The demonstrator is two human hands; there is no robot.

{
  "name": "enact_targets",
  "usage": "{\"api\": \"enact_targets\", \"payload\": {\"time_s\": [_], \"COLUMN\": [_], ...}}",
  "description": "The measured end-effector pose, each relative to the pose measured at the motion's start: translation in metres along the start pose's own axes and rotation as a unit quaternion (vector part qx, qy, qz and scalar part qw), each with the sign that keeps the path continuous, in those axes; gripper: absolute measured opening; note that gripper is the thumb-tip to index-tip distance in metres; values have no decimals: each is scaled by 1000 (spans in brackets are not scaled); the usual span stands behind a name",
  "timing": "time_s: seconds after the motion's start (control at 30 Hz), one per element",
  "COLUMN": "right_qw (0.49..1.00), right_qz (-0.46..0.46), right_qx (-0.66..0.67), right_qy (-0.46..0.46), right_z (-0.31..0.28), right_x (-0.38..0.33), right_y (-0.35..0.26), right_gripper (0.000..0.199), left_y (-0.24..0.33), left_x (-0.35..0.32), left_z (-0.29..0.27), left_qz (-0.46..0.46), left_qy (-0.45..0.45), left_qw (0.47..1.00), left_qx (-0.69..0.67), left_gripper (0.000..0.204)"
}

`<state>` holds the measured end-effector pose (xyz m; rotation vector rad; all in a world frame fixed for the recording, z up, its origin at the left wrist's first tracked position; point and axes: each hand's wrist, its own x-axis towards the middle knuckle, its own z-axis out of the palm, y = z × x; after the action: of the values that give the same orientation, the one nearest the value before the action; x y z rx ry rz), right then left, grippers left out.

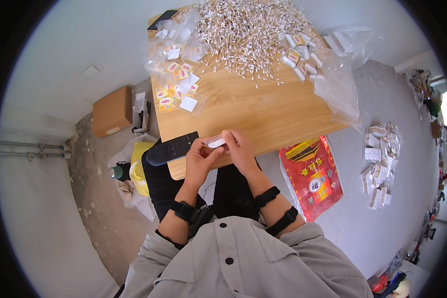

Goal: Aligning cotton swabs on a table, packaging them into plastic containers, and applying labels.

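Both hands close together on a small clear plastic packet at the worktop's near edge.
The left hand (198, 155) and right hand (239, 150) pinch the small clear plastic packet (215, 143) between them, at its two ends, over the pale wood-grain worktop (263, 107). White swab tips seem to show through its film; whether it is sealed cannot be told. Beyond, on the left, lie small yellow, red and white printed cards (165, 103) among flat clear bags, apparently unfilled. Further back, the large heap of loose white-tipped cotton swabs (253, 35) suggests much remains unpacked. Right of it, filled swab packets (303, 57) look finished, as do many more white packets (379, 154) on the grey floor (352, 198) to the right.
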<state>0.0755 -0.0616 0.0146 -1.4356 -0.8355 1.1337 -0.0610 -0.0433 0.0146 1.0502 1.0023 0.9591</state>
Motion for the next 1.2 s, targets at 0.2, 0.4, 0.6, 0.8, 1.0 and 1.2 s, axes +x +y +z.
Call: {"api": "enact_targets", "payload": {"time_s": [0.2,0.4,0.6,0.8,1.0,1.2], "right_qw": [993,986,996,989,1000,979], "right_qz": [50,26,25,59,5,155], "right_qx": [104,163,75,130,-10,112], "right_qy": [-15,-31,-32,-32,25,-65], "right_z": [3,3,1,4,3,-9], "right_x": [-3,-2,-4,1,4,2], "right_y": [-7,0,-3,2,13,-12], "right_gripper": [26,27,29,30,31,28], "left_y": [-5,10,7,18,45,40], "left_x": [5,2,6,5,-10,-3], "left_z": [-16,-6,-9,0,7,2], "left_qz": [48,8,0,-72,240,225], "left_qy": [-27,-20,1,48,-34,-34], "left_qw": [990,999,995,996,886,871], "left_qx": [133,42,104,33,395,435], "left_gripper": [18,12,19,17,25,23]}}
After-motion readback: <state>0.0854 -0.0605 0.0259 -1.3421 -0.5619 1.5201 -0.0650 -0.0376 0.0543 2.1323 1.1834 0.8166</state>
